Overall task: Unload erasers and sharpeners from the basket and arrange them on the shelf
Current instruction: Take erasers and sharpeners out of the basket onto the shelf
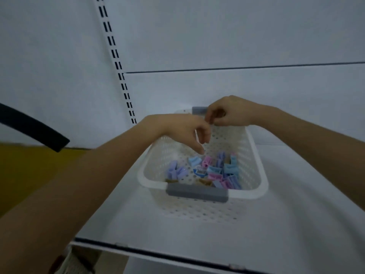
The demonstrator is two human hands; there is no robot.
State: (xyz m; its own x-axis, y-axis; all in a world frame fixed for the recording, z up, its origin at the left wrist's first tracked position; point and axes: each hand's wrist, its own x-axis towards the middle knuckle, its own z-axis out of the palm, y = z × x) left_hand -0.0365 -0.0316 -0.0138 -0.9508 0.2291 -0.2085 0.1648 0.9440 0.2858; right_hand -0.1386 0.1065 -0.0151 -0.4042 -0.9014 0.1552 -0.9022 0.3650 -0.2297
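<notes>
Many pastel sharpeners/erasers (215, 171) in basket (248, 193) | step: unloading | L hand (183, 131) fingers apart, reaching in | R hand (231, 111) fingers pinch tan piece (211, 121) | next: place on shelf (296, 214)

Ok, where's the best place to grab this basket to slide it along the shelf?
Grip the near grey handle of the white basket, coming from the front of the shelf. It is a thick bar on the rim facing you; the perforated walls look thin.

A shop, by the white metal display shelf (296, 204), slotted upright (115, 54) and plain back panel (237, 32).
</notes>
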